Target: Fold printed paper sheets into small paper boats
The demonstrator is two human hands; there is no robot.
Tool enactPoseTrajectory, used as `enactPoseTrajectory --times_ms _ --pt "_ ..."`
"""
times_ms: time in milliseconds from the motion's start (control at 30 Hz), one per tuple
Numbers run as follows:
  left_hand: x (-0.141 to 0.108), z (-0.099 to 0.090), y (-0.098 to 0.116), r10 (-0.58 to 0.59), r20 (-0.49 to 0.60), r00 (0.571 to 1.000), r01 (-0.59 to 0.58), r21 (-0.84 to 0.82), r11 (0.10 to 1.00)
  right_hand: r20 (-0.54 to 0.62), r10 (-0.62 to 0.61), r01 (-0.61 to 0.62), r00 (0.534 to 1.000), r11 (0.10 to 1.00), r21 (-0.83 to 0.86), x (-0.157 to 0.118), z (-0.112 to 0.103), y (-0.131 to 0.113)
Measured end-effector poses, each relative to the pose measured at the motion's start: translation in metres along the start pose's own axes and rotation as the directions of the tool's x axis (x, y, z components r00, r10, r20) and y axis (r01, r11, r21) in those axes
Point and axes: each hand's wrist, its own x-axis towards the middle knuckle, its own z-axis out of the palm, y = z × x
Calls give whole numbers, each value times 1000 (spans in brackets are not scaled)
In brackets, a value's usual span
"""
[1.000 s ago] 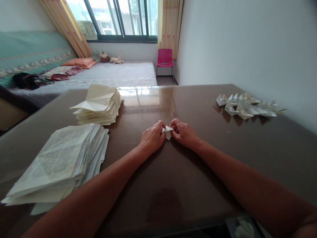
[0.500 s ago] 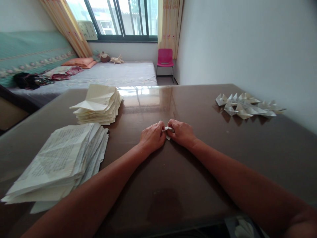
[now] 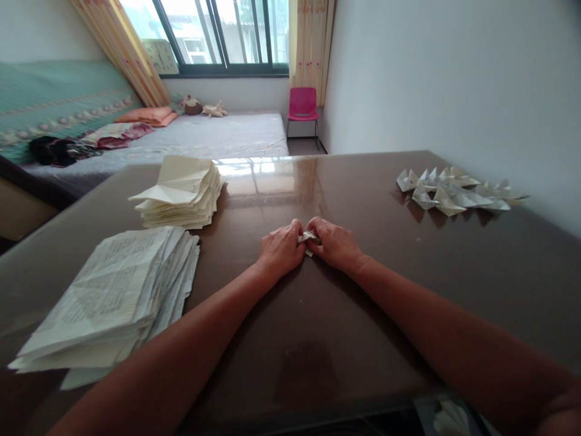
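Observation:
A small piece of folded paper (image 3: 308,237) is pinched between my two hands over the middle of the table. My left hand (image 3: 280,245) grips its left end between thumb and fingers. On the other end, my right hand (image 3: 334,242) is closed in the same way. Most of the paper is hidden by the fingers; a pale middle part and a small lower flap show. Several folded paper boats (image 3: 447,192) stand grouped at the table's far right, apart from my hands.
The glossy brown table (image 3: 363,351) carries a stack of written sheets (image 3: 104,290) at left, beside my left forearm. Behind it stands a pile of yellowish paper (image 3: 181,194). Beyond the table are a bed (image 3: 236,133) and a pink chair (image 3: 303,104). A wall (image 3: 454,79) runs along the right.
The view has shifted very slightly. Both hands keep their grip on the folded paper, with hardly any movement of the fingers.

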Motion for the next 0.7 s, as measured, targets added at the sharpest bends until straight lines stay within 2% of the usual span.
enactPoseTrajectory --times_ms 200,333,467,700 --pt "-3 0 -6 96 -46 994 -96 11 995 -21 -26 27 999 997 72 -3 -1 10" --pt "-4 -2 -13 217 -74 973 -218 -2 976 -25 -143 145 989 983 116 -2 -2 18" --pt "-6 -4 -20 323 -73 943 -324 -2 946 -28 -314 314 949 937 152 -2 -6 25" --pt "-9 -4 -28 386 -79 919 -382 58 922 -14 -461 453 887 866 210 3 -9 45"
